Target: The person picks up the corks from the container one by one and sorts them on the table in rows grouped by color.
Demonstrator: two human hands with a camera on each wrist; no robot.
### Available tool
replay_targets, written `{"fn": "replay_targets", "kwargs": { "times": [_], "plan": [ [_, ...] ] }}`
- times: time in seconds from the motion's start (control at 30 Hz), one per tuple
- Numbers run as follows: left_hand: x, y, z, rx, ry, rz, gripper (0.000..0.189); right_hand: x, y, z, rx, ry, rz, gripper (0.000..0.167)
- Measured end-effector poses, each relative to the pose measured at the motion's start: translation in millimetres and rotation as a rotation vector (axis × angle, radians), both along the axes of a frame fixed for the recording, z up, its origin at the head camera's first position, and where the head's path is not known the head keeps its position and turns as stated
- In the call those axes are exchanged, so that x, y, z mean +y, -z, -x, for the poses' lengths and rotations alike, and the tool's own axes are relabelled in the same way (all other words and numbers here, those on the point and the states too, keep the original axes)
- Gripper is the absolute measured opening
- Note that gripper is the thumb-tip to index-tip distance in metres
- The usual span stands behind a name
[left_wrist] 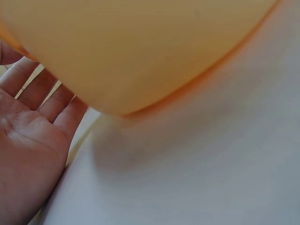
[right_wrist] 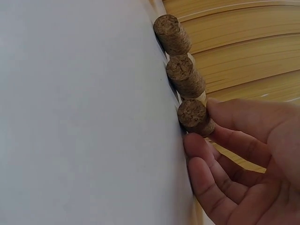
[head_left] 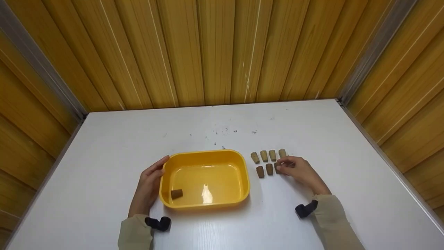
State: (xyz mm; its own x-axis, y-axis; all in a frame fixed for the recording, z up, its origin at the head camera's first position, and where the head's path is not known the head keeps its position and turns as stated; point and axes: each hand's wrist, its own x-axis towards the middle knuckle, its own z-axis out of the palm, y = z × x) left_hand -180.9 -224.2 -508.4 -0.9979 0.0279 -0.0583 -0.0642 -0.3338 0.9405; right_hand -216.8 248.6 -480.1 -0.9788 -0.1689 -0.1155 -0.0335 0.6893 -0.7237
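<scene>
In the head view, a yellow plastic tub point(head_left: 204, 206) stands on the table with one brown cork point(head_left: 176, 193) lying inside near its left end. My left hand point(head_left: 149, 185) rests against the tub's left side. Its fingers point(left_wrist: 58, 101) extend fairly straight along the outer wall. To the right of the tub, my right hand point(head_left: 301, 173) pinches the end brown cork point(right_wrist: 192, 115) of a row between thumb and fingers, low over the tabletop. Two more brown corks, a middle one point(head_left: 269, 169) and a left one point(head_left: 260, 172), lie beside it.
Behind the brown row, several lighter corks point(head_left: 272, 155) form a second row. The white table point(head_left: 121, 146) has dark marks point(head_left: 225, 130) beyond the tub. Yellow wood-patterned walls point(head_left: 215, 52) enclose its back and sides.
</scene>
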Motion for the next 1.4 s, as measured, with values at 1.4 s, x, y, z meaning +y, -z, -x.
{"fn": "replay_targets", "kwargs": {
  "times": [1.4],
  "plan": [
    [1.3,-1.8,1.6,-0.016,-0.018,0.059,0.047,-27.1,-35.0,5.6,0.101,-0.059,0.034,0.032]
  ]
}}
